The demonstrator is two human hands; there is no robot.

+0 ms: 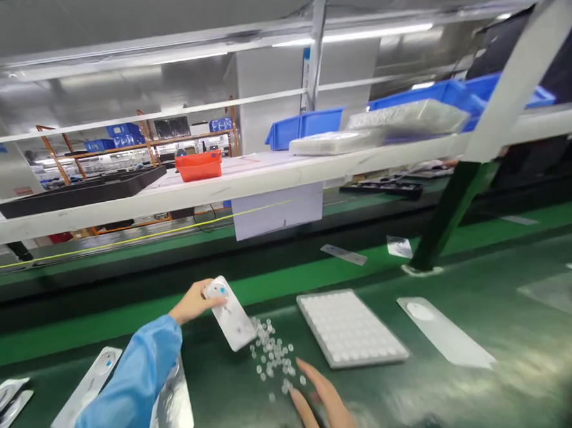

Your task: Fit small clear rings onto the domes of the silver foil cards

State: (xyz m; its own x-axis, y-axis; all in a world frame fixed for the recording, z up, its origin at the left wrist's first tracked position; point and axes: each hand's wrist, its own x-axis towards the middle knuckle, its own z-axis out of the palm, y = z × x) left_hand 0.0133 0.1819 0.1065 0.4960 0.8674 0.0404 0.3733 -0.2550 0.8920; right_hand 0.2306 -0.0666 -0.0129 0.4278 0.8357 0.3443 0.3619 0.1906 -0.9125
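My left hand (198,302), in a blue sleeve, is closed on the edge of a flat white panel (234,324) with rounded corners. The panel has a rounded patch with a small blue dot at its upper end, and it is tilted above the green work surface. A scattered heap of small clear round pieces (274,351) lies beside the panel's lower corner. My right hand (327,405) reaches in from the bottom with thumb and forefinger apart, its fingertips at the near edge of the heap. To the right of the heap sits a white tray (348,326) with rows of round shapes.
More flat panels lie at the right (448,333) and left (86,391). Shiny silver sheet (174,408) rests under my left forearm. A green-and-white post (453,216) rises at the right. The shelf above carries a red bin (198,167) and a blue bin (304,128).
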